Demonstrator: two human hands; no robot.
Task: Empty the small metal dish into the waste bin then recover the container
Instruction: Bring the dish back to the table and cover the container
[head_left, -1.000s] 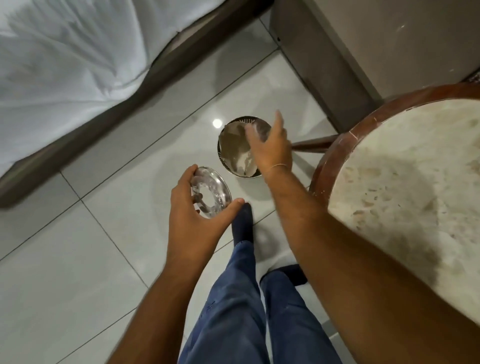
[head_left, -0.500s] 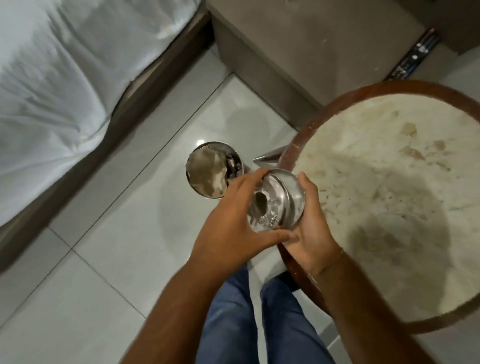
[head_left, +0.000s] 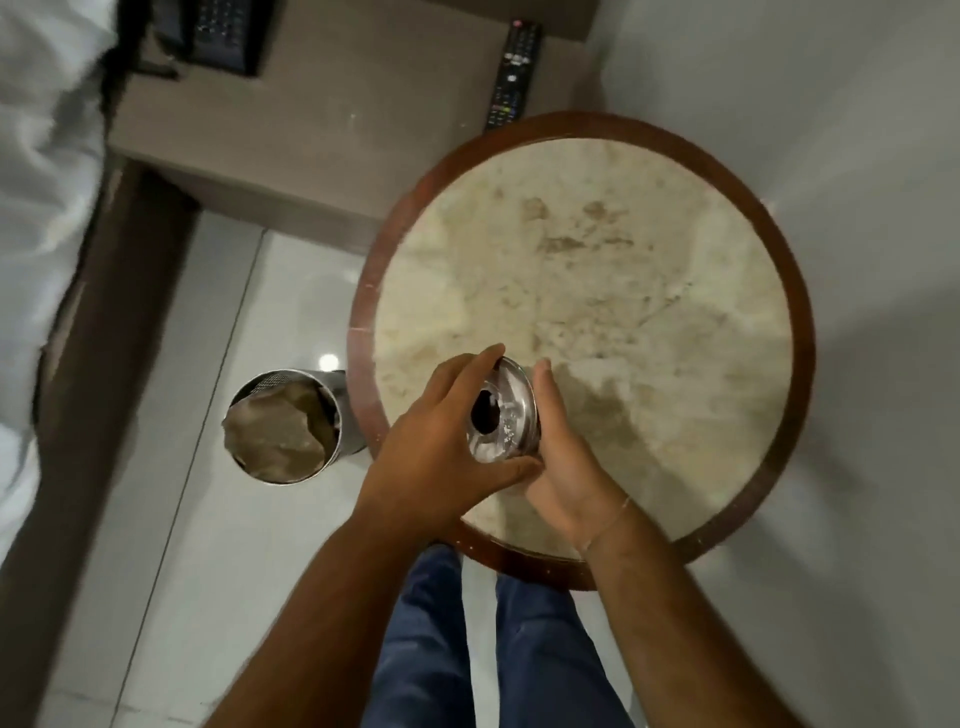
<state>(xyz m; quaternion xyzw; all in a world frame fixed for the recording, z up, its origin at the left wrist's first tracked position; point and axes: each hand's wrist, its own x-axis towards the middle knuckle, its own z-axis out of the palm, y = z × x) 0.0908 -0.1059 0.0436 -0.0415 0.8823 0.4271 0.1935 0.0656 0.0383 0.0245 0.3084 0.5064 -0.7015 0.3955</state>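
Note:
The small metal dish (head_left: 503, 410) is round and shiny, with a lid that has a dark hole in its middle. It is tilted on its side above the front edge of the round table (head_left: 582, 291). My left hand (head_left: 441, 452) grips it from the left, thumb under and fingers over. My right hand (head_left: 566, 457) cups it from the right. The waste bin (head_left: 291, 426), a steel cylinder lined with a brownish bag, stands on the floor just left of the table.
A grey bedside unit (head_left: 332, 130) at the back carries a remote control (head_left: 511, 73) and a black phone (head_left: 218, 31). A bed with white sheets (head_left: 41, 182) runs along the left. My legs in blue trousers (head_left: 467, 639) stand by the table's front edge.
My left hand carried the dish from beside the bin to above the table. My right hand left the bin and closed on the dish. The view swung right onto the table.

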